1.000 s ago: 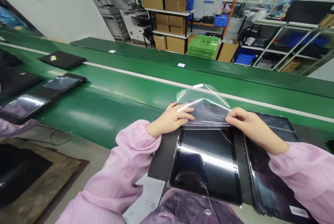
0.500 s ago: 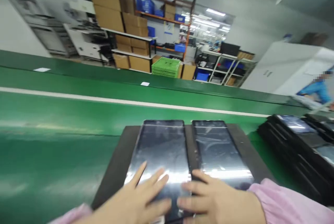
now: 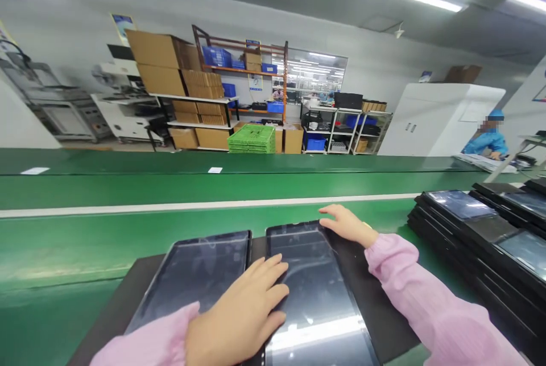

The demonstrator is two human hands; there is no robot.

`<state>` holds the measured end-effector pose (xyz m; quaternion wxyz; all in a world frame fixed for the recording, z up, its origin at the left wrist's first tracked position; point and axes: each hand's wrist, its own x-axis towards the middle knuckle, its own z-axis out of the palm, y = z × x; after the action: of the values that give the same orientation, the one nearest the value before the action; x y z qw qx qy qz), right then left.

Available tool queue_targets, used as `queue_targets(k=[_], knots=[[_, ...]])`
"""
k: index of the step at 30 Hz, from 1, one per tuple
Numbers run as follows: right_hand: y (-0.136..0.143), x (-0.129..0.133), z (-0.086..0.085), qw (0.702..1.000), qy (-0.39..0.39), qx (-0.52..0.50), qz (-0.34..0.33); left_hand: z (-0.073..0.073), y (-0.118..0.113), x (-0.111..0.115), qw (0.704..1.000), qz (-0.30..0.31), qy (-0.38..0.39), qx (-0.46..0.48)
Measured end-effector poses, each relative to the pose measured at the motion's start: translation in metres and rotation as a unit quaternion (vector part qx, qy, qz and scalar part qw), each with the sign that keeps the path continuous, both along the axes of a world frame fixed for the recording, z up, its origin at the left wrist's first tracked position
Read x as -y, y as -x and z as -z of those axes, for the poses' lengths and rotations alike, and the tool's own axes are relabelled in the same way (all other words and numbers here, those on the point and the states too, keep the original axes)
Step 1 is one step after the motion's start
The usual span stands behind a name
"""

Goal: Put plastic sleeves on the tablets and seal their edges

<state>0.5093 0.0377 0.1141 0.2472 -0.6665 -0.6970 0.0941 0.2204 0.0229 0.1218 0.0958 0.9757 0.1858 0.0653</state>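
Observation:
Two dark glass screen panels lie side by side on a black board [image 3: 121, 292] in front of me. My left hand [image 3: 245, 309] rests with its fingers stretched over the inner edges of the left panel [image 3: 200, 269] and the right panel [image 3: 313, 280]. At the far right corner of the right panel is my right hand [image 3: 341, 222], fingers apart, touching or just beside that corner. The near ends of both panels run out of view or under my left arm.
A green work surface [image 3: 63, 246] with a white line runs across. To the right stand stacks of black trays [image 3: 443, 229] with screens in them. Behind are a green crate stack [image 3: 252, 138], cardboard boxes [image 3: 157, 64], a white cabinet [image 3: 420, 121] and a person in blue [image 3: 488, 141].
My right hand has moved from the near part of the panels to the right panel's far corner. My left hand has shifted right, towards the right panel. The camera view has tilted up.

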Motion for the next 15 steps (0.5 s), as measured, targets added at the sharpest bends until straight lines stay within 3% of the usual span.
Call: queue_targets(k=[4,8,10,12,15], knots=[[0.006,-0.013,0.007,0.999,-0.009,0.011,-0.045,0.031,-0.004,-0.013,0.996,-0.064,0.043,0.049],[0.017,0.001,0.006,0.996,-0.053,0.047,-0.053,0.052,0.004,-0.024,0.951,-0.191,0.206,0.128],[0.030,0.020,0.008,0.991,-0.062,0.070,-0.093,0.056,0.004,-0.029,0.910,-0.231,0.300,0.170],[0.044,0.045,0.013,0.972,-0.053,0.072,-0.215,0.055,0.004,-0.031,0.880,-0.241,0.358,0.197],[0.052,0.085,0.017,0.959,-0.019,0.002,-0.284,0.046,0.006,-0.026,0.896,-0.186,0.364,0.173]])
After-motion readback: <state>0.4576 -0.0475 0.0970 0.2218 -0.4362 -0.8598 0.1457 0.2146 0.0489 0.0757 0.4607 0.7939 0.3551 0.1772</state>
